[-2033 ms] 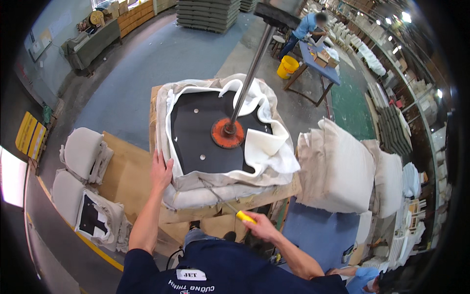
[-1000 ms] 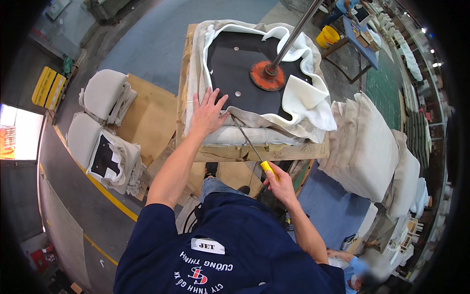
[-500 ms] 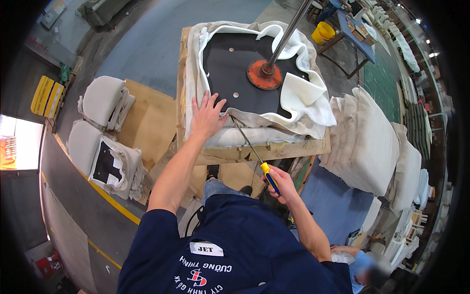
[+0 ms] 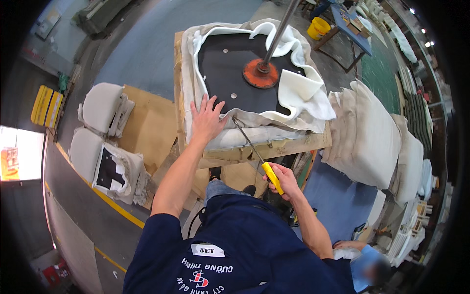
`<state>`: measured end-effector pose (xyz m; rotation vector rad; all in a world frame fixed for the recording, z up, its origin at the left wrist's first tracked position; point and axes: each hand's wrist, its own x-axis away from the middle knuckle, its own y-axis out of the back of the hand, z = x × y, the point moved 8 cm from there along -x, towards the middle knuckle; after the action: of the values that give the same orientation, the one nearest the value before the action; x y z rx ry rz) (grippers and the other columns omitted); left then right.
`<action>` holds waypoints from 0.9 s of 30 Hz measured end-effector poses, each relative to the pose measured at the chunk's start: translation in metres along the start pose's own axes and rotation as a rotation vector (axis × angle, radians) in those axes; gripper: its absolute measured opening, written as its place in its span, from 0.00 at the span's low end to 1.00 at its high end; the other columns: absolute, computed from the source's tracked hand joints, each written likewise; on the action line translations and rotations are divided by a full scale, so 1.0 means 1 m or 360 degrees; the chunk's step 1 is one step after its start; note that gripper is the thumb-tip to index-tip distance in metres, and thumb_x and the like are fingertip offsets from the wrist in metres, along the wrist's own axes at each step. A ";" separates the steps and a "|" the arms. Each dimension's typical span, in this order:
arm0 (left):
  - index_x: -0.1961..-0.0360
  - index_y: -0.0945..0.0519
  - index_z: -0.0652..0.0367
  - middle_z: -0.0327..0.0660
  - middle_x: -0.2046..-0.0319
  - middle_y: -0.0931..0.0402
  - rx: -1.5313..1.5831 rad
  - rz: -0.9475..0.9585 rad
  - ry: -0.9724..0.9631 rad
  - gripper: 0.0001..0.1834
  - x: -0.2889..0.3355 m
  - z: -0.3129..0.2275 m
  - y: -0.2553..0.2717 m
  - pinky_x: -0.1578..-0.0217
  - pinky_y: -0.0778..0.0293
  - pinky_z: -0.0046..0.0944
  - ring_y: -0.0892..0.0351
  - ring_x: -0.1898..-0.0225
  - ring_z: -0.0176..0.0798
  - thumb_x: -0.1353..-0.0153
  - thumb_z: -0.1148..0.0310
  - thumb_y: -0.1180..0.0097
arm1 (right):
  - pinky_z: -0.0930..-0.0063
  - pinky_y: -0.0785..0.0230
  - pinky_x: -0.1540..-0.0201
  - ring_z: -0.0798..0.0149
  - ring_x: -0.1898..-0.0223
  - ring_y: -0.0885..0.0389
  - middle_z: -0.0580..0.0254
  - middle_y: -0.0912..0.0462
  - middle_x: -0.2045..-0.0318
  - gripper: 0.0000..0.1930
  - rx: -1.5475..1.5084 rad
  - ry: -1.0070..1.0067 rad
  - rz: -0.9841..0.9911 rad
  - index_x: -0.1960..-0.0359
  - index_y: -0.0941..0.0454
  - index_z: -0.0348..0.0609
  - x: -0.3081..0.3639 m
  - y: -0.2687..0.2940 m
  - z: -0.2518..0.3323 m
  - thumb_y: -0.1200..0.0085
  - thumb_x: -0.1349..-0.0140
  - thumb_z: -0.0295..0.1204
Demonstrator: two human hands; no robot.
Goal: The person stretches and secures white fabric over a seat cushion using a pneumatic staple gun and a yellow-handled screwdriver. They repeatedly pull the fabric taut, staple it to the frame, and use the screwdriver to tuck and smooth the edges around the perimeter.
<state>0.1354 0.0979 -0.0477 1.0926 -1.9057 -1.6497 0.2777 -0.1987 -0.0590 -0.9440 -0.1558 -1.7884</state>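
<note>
My right hand grips the yellow handle of a long screwdriver. Its shaft slants up and leftward, and the tip meets the beige fabric edge of an upside-down seat cushion. Just left of the tip, my left hand lies on that near edge with fingers spread, fingertips reaching the cushion's black base panel. White padding curls up around the panel and folds over at the right. An orange-red disc on a slanting metal rod presses on the panel.
The cushion rests on a wooden board. Finished-looking beige cushions lie on the left, and a stack of cushions stands at right. A yellow bucket and blue table are farther back. Another person's blue sleeve shows at lower right.
The screwdriver handle has turned in my right hand: its blue side no longer shows. Its tip stays at the fabric edge, and my left hand keeps its place on the cushion.
</note>
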 end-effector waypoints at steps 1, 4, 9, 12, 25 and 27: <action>0.34 0.25 0.43 0.42 0.28 0.35 0.0005 -0.0002 -0.0004 0.29 0.000 -0.001 0.000 0.28 0.58 0.76 0.49 0.21 0.53 0.35 0.49 0.39 | 0.78 0.35 0.80 0.74 0.81 0.29 0.58 0.17 0.65 0.22 -0.0092 -0.0085 0.0029 0.31 0.31 0.43 -0.003 0.004 -0.007 0.56 0.19 0.41; 0.34 0.25 0.43 0.42 0.29 0.35 0.0019 -0.0013 0.0009 0.29 0.000 0.002 -0.001 0.28 0.58 0.76 0.49 0.21 0.52 0.35 0.49 0.39 | 0.80 0.37 0.82 0.74 0.82 0.32 0.58 0.19 0.63 0.21 -0.0379 -0.0230 0.0194 0.32 0.33 0.47 -0.008 0.005 -0.016 0.57 0.19 0.42; 0.35 0.25 0.43 0.41 0.29 0.34 0.0021 -0.0055 -0.0031 0.30 -0.003 0.002 -0.002 0.27 0.58 0.74 0.48 0.22 0.52 0.36 0.49 0.38 | 0.84 0.42 0.86 0.75 0.84 0.35 0.61 0.24 0.64 0.19 -0.0998 -0.0465 0.0473 0.35 0.36 0.52 -0.018 0.003 -0.045 0.60 0.19 0.46; 0.35 0.24 0.44 0.42 0.29 0.33 0.0063 -0.0080 -0.0047 0.30 -0.004 0.003 -0.003 0.27 0.59 0.75 0.48 0.22 0.53 0.36 0.48 0.38 | 0.83 0.42 0.88 0.76 0.85 0.36 0.64 0.25 0.67 0.19 -0.1361 -0.0645 0.0651 0.38 0.34 0.54 -0.020 -0.003 -0.060 0.62 0.19 0.49; 0.37 0.23 0.42 0.40 0.32 0.31 0.0201 -0.0087 -0.0075 0.28 0.000 0.005 0.011 0.26 0.57 0.72 0.47 0.22 0.55 0.39 0.54 0.35 | 0.76 0.43 0.85 0.71 0.88 0.36 0.65 0.24 0.77 0.28 -0.1239 -0.0159 0.0388 0.50 0.22 0.45 -0.031 0.027 -0.066 0.60 0.23 0.58; 0.37 0.23 0.43 0.40 0.31 0.32 0.0309 -0.0205 -0.0094 0.28 0.009 -0.002 0.030 0.26 0.58 0.71 0.48 0.22 0.56 0.39 0.57 0.35 | 0.74 0.41 0.85 0.69 0.89 0.35 0.60 0.19 0.73 0.23 -0.1088 -0.0003 0.0336 0.36 0.27 0.55 -0.019 0.047 -0.055 0.60 0.21 0.53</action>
<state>0.1220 0.0902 -0.0203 1.2795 -2.1090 -1.6057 0.2913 -0.2331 -0.1242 -1.3768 0.5708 -1.6597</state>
